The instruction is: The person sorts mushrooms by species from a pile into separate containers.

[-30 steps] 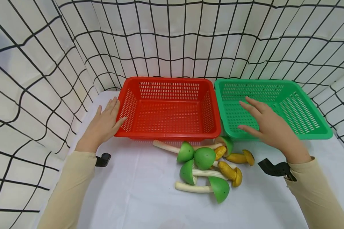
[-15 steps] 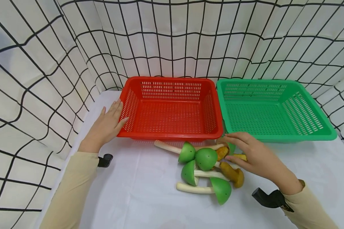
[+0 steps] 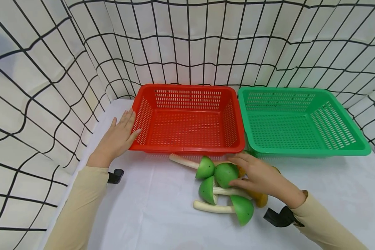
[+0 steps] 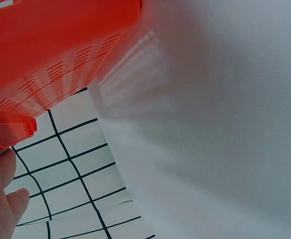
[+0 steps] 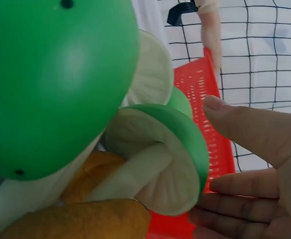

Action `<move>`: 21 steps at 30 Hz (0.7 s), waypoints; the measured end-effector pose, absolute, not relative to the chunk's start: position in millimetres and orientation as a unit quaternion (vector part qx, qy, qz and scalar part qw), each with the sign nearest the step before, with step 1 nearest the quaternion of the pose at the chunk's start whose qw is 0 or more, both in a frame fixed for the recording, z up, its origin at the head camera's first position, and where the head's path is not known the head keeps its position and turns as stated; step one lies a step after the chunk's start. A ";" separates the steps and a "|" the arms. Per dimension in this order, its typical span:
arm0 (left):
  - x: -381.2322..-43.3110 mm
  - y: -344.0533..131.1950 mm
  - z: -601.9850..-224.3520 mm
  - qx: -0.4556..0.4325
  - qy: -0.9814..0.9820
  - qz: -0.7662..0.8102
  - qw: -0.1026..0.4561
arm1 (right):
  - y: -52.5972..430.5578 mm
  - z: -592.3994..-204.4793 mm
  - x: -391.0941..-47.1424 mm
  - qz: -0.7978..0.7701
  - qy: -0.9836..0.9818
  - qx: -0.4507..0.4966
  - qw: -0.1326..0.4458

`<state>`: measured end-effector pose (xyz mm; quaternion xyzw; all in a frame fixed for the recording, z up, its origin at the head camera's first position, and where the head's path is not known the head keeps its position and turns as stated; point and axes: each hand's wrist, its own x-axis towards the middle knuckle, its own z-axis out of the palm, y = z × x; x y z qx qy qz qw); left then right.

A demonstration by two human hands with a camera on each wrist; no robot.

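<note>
My left hand (image 3: pixel 116 139) rests with straight fingers against the left side of the red basket (image 3: pixel 187 149), its thumb over the rim. In the left wrist view only part of that hand shows, beside the basket wall. Over the mushroom pile reaches my right hand (image 3: pixel 260 177), thumb apart from the fingers. The right wrist view has a green-capped mushroom (image 5: pixel 190 134) between that thumb and the fingers; the fingertips are at its cap edge, contact unclear. Several green-capped mushrooms (image 3: pixel 243 210) with pale stems lie there, and yellow-brown mushrooms (image 3: pixel 261 200) are partly hidden under my right hand.
A green basket (image 3: pixel 309 152) stands right of the red one, their rims close together. White cloth (image 3: pixel 162 222) covers the table. Behind and at the sides hang white sheets with black netting (image 3: pixel 187 38).
My right hand has come down and left, from above the green basket to the mushroom pile. My left hand stays at the red basket. The mushrooms look unmoved.
</note>
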<state>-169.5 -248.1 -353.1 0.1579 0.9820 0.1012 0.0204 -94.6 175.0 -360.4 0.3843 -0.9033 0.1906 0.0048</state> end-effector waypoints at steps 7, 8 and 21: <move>-168.8 -247.7 -353.5 0.154 0.983 0.102 0.022 | 169.8 -367.5 -96.7 0.180 -0.897 0.404 0.023; -168.7 -247.7 -353.6 0.153 0.983 0.102 0.021 | 169.3 -367.9 -96.8 0.179 -0.897 0.404 0.022; -168.7 -248.1 -355.2 0.151 0.983 0.101 0.022 | 166.3 -372.7 -97.2 0.170 -0.905 0.390 0.015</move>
